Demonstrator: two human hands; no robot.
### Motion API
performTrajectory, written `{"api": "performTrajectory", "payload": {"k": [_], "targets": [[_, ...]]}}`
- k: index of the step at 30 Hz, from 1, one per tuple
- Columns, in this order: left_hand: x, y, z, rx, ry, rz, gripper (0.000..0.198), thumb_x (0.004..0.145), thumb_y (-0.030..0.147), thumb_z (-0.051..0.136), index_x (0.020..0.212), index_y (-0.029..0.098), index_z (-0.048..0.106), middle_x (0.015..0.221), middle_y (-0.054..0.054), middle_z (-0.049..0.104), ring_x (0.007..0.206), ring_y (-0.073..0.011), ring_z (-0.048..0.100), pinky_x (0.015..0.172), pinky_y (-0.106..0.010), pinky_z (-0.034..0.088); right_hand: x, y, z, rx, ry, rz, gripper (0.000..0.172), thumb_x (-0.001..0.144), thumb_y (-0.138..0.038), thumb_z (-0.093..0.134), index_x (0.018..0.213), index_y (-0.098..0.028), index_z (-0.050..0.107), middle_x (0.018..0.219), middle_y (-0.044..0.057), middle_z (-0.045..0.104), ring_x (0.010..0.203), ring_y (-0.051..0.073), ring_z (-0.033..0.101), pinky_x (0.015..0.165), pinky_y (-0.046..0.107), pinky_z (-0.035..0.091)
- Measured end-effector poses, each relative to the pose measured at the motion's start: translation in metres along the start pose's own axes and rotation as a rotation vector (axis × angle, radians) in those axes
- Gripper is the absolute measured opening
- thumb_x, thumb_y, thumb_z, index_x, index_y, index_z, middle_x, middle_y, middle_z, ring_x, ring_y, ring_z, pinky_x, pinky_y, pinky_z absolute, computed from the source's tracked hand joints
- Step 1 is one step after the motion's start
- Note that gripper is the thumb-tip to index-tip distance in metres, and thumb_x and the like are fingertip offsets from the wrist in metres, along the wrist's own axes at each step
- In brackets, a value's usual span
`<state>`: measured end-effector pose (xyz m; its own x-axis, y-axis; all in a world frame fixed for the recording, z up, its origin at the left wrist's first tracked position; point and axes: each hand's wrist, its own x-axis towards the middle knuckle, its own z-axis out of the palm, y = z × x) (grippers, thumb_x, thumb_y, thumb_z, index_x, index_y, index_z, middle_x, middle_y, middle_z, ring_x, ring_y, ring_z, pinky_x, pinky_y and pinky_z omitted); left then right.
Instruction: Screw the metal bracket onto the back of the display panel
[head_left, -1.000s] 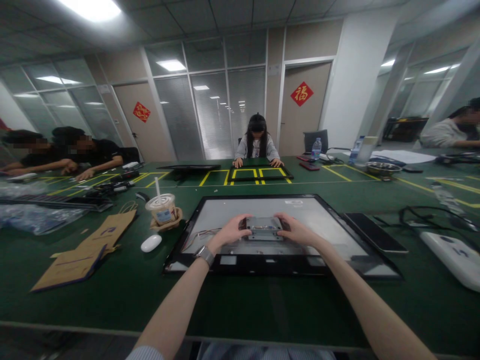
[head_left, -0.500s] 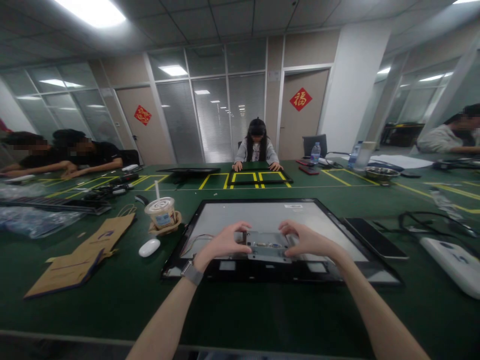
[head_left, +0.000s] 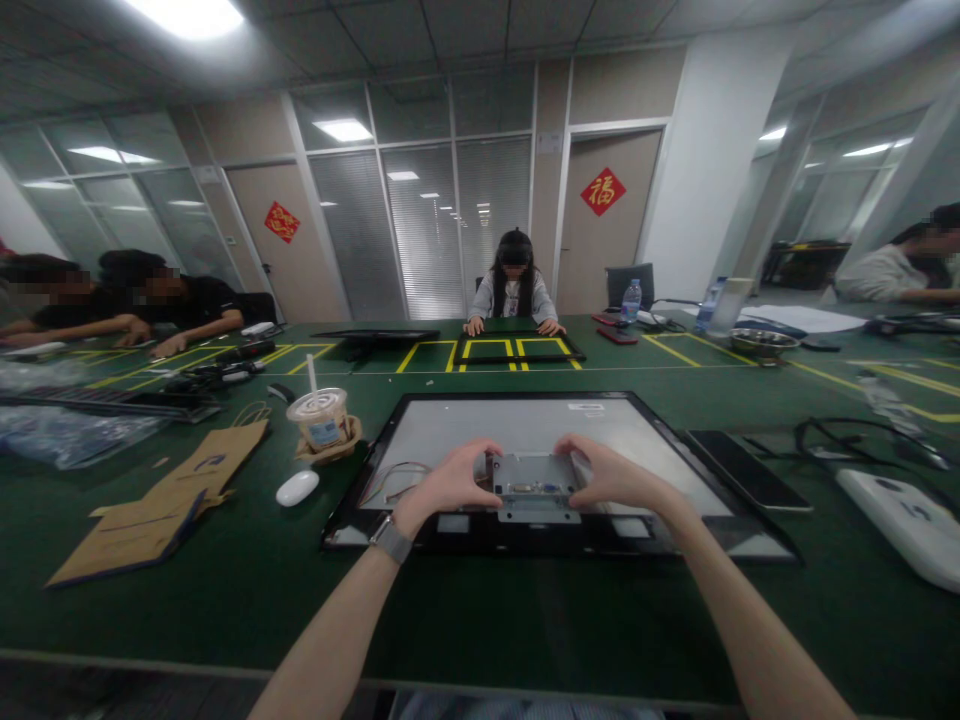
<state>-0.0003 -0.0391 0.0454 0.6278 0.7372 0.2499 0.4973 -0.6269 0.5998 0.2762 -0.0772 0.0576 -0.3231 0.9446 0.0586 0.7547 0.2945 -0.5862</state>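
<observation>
A grey metal box with ports along its near side, like a monitor's board housing, is gripped between my two hands. My left hand, a watch on its wrist, closes on the left end with thumb and fingers. At the right end, my right hand holds it the same way. Below lies a large display panel, pale back up with a black frame. The housing is over the panel's near middle; whether it touches the panel I cannot tell. Thin wires lie on the panel left of my left hand.
Left of the panel are a drink cup, a white mouse and a paper bag. On the right lie a dark phone-like slab, a white device and black cables. A person sits opposite with hands on a black frame.
The fingers of my right hand have closed in on the housing's right end, and the housing's near face shows more plainly. The camera view has shifted slightly.
</observation>
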Motion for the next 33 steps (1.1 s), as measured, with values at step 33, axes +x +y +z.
{"api": "performTrajectory", "payload": {"k": [33], "targets": [[0.002, -0.008, 0.007, -0.002, -0.103, -0.039, 0.048, 0.065, 0.032, 0.076, 0.109, 0.020, 0.058, 0.105, -0.003, 0.058, 0.091, -0.0204, 0.056, 0.080, -0.031, 0.045, 0.002, 0.003, 0.008, -0.092, -0.059, 0.039, 0.053, 0.059, -0.020, 0.072, 0.108, -0.020, 0.055, 0.110, 0.007, 0.059, 0.105, 0.027, 0.055, 0.085, 0.035, 0.044]]}}
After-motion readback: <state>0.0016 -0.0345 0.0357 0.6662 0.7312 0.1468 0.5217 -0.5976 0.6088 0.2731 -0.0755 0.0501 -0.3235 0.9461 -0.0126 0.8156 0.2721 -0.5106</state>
